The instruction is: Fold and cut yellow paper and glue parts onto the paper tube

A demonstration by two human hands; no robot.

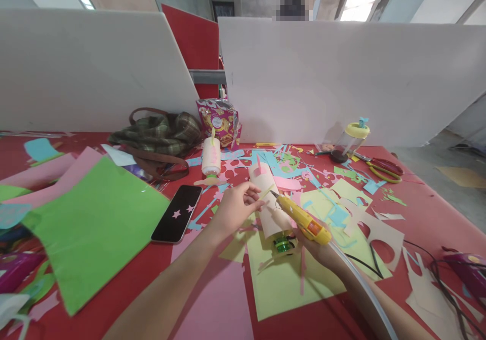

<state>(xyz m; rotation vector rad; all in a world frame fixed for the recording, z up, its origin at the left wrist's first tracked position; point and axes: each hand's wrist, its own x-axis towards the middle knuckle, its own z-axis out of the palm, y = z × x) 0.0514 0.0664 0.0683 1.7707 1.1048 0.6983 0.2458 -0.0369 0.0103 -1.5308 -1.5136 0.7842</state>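
Observation:
My right hand (317, 249) is wrapped round a yellow glue gun (304, 220), its dark nozzle pointing to the upper left. A thin pale-yellow paper strip (267, 192) is pinched in the fingers of my left hand (239, 203), its end close to the nozzle. Behind and below the strip lies a cream paper-wrapped cylinder (274, 213) with a green end piece (283, 242) towards me and a pink tab (259, 163) at its far end. Under it is a pale-yellow sheet (292, 289). The underside of the cylinder is hidden.
A smaller paper-wrapped bottle (211, 156) stands further back. To the left lie a phone (177, 214) and a green sheet (98, 223). Behind are a plaid bag (163, 135) and a snack packet (220, 122). Scissors (383, 170), a clear jar (349, 140), cables and paper scraps lie right.

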